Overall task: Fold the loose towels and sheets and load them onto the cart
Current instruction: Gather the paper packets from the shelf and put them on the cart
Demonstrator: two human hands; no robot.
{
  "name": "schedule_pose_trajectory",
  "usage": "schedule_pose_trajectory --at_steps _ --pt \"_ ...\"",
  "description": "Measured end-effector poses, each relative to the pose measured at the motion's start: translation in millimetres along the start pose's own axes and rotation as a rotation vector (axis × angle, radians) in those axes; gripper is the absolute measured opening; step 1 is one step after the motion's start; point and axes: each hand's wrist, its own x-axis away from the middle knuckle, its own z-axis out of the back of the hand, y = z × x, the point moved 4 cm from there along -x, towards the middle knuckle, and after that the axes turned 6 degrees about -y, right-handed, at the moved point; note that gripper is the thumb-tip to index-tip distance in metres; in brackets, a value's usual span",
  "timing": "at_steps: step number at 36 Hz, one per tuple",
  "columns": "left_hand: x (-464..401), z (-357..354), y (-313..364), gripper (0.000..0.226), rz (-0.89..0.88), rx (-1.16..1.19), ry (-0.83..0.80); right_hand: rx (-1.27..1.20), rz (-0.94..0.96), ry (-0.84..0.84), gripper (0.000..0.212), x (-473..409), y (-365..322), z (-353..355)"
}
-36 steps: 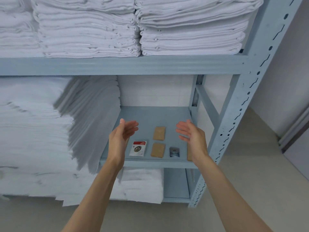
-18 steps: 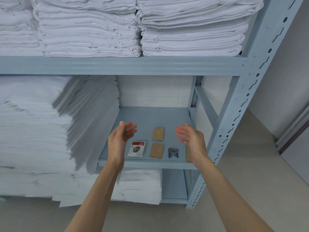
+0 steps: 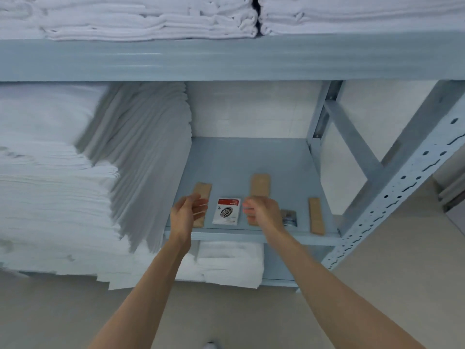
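Two hands, left (image 3: 187,217) and right (image 3: 264,212), hover empty and half-curled above the middle shelf (image 3: 251,157), holding nothing. Folded linen (image 3: 75,187) sits stacked left of them: soft, limp, likely heavy in bulk; best gripped beneath a fold. Three tan packets (image 3: 260,185), one white sachet (image 3: 227,211). No cart visible.

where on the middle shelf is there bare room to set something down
The back of the middle shelf is bare, bordered by the tall linen stack on the left and the rear upright on the right. The front edge is crowded: brown packets, a white sachet and both hands.
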Motion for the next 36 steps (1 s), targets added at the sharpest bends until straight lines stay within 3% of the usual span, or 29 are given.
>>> schedule_pose_trajectory --at_steps 5,11,17,25,31,36 --pt "-67.3 31.5 -33.2 0.02 0.111 -0.177 0.008 0.155 -0.104 0.033 0.013 -60.1 37.9 -36.6" --pt "-131.2 53.5 -74.4 0.037 0.173 -0.476 0.015 0.389 -0.202 0.047 0.009 -110.3 86.3 -70.4" --pt "-181.4 45.1 -114.4 0.059 0.226 -0.704 -0.051 0.652 -0.181 0.141 0.043 -151.9 104.1 -85.8" --pt "-212.2 39.9 -155.4 0.06 0.222 -1.132 -0.038 0.955 -0.167 0.328 0.069 -179.2 122.8 -98.6" --pt "-218.4 36.7 -162.8 0.068 0.133 -1.13 -0.004 0.965 -0.213 0.326 0.078 -187.0 138.6 -96.9" --pt "-218.0 34.6 -167.8 0.059 0.282 -0.977 -0.042 0.857 -0.262 0.313 0.075 -190.5 148.2 -91.8"
